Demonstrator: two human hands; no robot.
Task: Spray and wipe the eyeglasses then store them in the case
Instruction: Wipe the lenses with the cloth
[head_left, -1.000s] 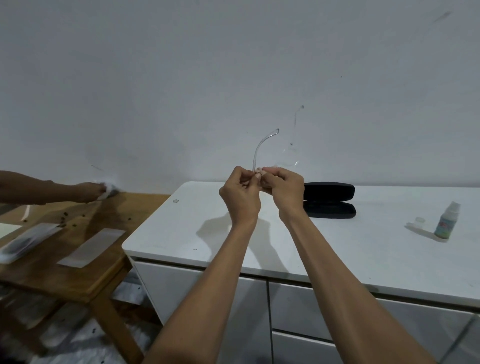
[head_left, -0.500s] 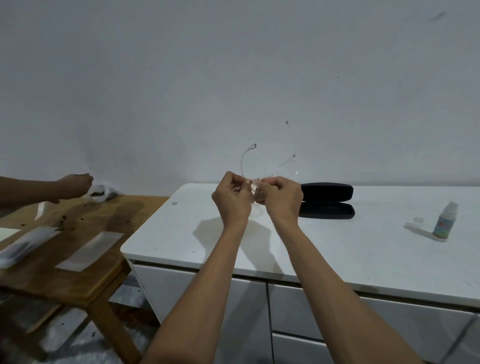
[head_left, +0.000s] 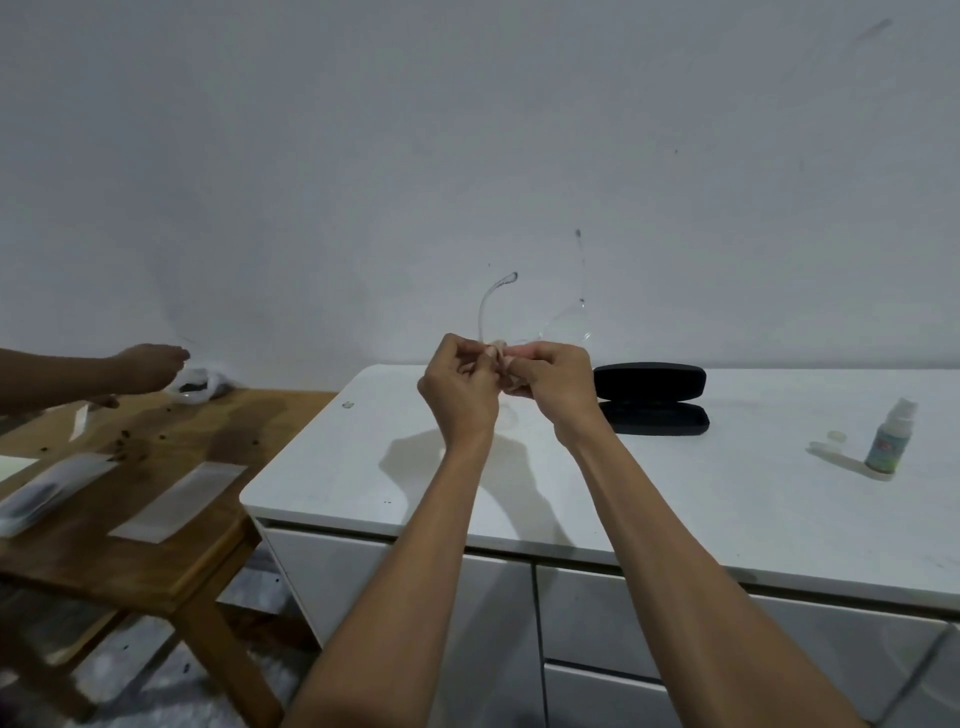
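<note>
Clear-framed eyeglasses (head_left: 566, 325) are held up above the white cabinet top (head_left: 675, 493), their temple arms pointing upward. My left hand (head_left: 460, 387) and my right hand (head_left: 556, 382) are both pinched together at the lower part of the frame, with a small pale cloth (head_left: 500, 347) between the fingertips. The black eyeglass case (head_left: 652, 397) lies open on the cabinet just right of my right hand. A small spray bottle (head_left: 889, 439) stands at the far right, with its clear cap (head_left: 835, 436) beside it.
A wooden table (head_left: 171, 499) stands left of the cabinet, with plastic sleeves, a plastic bag and dark crumbs on it. Another person's hand (head_left: 150, 366) reaches over that table. The white wall rises right behind the cabinet. Drawers lie below the cabinet top.
Both my hands have lowered a little with the glasses and their temple arms have swung. The other person's hand has lifted off the bag and drawn back leftward.
</note>
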